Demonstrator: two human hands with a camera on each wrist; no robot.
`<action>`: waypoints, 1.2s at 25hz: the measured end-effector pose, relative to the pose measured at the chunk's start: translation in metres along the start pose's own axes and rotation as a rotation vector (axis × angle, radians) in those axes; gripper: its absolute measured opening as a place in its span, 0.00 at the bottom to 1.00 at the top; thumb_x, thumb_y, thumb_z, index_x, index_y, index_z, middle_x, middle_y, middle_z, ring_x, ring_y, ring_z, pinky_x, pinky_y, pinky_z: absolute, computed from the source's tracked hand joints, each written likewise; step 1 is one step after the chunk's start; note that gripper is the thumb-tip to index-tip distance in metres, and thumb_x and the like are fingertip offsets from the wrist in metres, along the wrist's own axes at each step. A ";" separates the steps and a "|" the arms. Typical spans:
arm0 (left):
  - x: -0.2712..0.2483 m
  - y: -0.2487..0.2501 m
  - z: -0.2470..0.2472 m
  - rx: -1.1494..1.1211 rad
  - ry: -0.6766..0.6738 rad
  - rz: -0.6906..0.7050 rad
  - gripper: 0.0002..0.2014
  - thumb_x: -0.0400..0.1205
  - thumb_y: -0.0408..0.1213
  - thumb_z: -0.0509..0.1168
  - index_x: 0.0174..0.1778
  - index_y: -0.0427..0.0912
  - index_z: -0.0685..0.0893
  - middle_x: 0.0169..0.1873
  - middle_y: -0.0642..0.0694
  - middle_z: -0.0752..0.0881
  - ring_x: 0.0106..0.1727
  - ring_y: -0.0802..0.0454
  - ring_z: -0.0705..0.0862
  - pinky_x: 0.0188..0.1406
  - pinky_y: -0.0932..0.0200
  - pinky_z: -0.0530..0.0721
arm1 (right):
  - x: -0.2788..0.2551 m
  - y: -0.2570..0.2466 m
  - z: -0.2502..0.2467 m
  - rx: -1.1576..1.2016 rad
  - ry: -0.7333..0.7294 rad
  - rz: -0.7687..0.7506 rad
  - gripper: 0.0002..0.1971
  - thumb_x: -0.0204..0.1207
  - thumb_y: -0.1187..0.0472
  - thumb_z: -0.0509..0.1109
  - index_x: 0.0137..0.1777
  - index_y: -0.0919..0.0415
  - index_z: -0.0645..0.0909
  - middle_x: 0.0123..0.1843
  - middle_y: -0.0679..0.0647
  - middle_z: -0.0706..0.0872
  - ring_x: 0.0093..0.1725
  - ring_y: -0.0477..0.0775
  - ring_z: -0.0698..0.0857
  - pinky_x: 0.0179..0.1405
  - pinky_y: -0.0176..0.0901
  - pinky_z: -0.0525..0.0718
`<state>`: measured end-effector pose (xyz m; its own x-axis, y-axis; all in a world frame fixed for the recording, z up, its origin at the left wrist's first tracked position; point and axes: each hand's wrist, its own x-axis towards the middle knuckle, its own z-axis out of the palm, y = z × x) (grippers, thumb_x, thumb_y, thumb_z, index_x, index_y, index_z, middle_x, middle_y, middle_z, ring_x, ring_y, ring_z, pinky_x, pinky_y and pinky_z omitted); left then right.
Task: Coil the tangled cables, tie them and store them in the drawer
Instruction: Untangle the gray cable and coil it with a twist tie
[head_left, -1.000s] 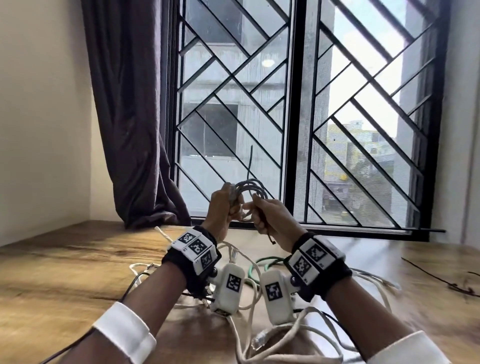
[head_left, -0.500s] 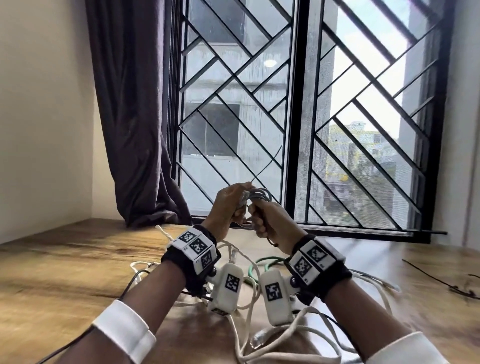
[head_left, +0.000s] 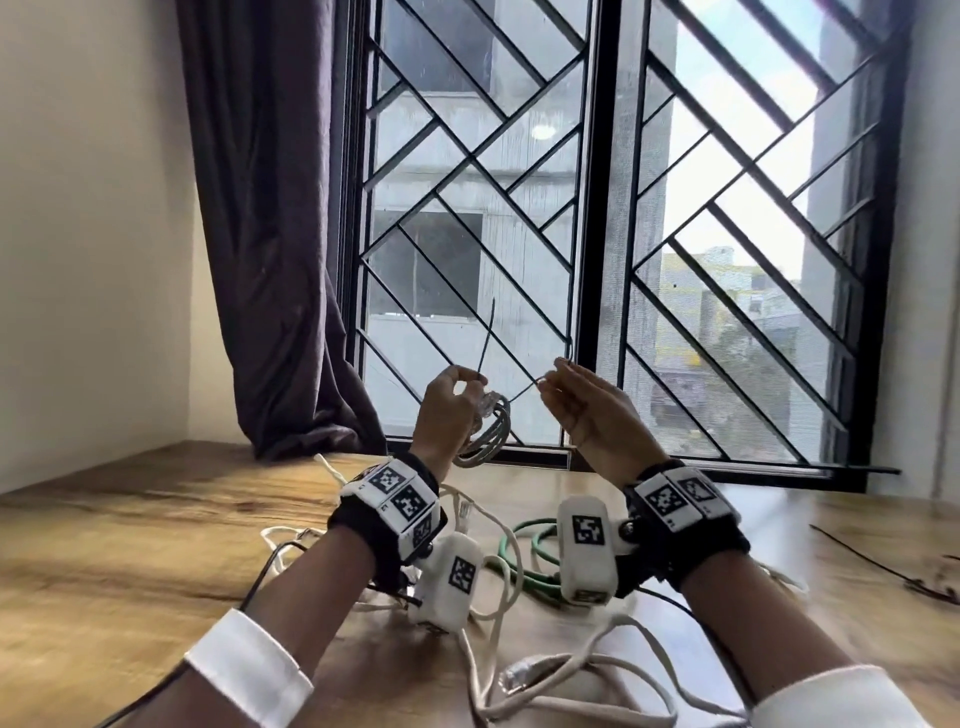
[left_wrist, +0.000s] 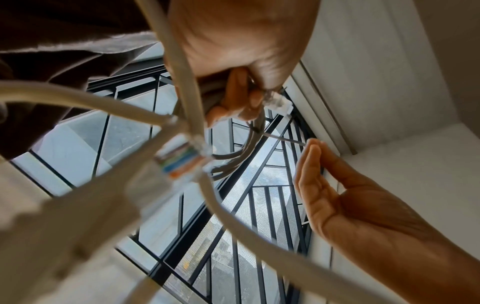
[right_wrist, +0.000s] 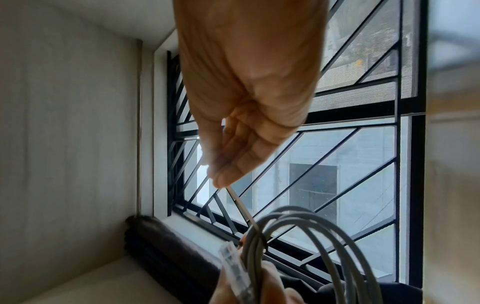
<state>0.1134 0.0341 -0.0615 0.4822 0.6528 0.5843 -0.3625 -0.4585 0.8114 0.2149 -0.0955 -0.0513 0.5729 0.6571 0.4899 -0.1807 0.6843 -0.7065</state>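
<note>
Above the desk (head_left: 130, 530), the left hand (head_left: 445, 410) grips a coiled grey cable (head_left: 491, 434), its clear plug at the thumb. A thin tie (head_left: 522, 394) wraps the coil; one end sticks up toward 12 o'clock, the other runs toward 3 o'clock, pinched by the right hand (head_left: 597, 415). Loose white cables (head_left: 561, 675) and a green cable (head_left: 524, 556) lie on the desk below, toward 6 o'clock.

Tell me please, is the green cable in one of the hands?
No, the green cable lies on the wooden table, below both raised hands.
</note>
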 end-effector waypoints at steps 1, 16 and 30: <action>0.001 0.001 0.000 0.064 -0.011 0.037 0.04 0.78 0.36 0.60 0.39 0.48 0.78 0.31 0.38 0.83 0.17 0.54 0.74 0.19 0.64 0.69 | 0.001 -0.001 -0.002 0.008 0.028 -0.021 0.04 0.72 0.66 0.69 0.41 0.66 0.85 0.30 0.54 0.88 0.30 0.46 0.88 0.33 0.34 0.87; -0.011 0.011 -0.007 1.307 -0.042 0.570 0.10 0.83 0.45 0.58 0.55 0.48 0.79 0.43 0.43 0.89 0.48 0.41 0.87 0.38 0.57 0.72 | -0.007 0.002 -0.001 -0.610 -0.085 0.361 0.09 0.76 0.64 0.70 0.47 0.72 0.85 0.27 0.52 0.80 0.22 0.41 0.78 0.29 0.33 0.86; -0.002 0.010 -0.001 0.147 -0.117 0.149 0.29 0.70 0.70 0.63 0.35 0.42 0.81 0.21 0.56 0.81 0.22 0.59 0.78 0.25 0.61 0.77 | -0.001 0.005 -0.001 -0.484 0.111 0.103 0.07 0.77 0.66 0.69 0.40 0.69 0.82 0.30 0.55 0.77 0.21 0.41 0.78 0.31 0.36 0.88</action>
<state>0.1084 0.0286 -0.0546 0.5238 0.5011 0.6889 -0.3208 -0.6331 0.7045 0.2138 -0.0931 -0.0560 0.6580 0.6578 0.3665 0.1353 0.3755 -0.9169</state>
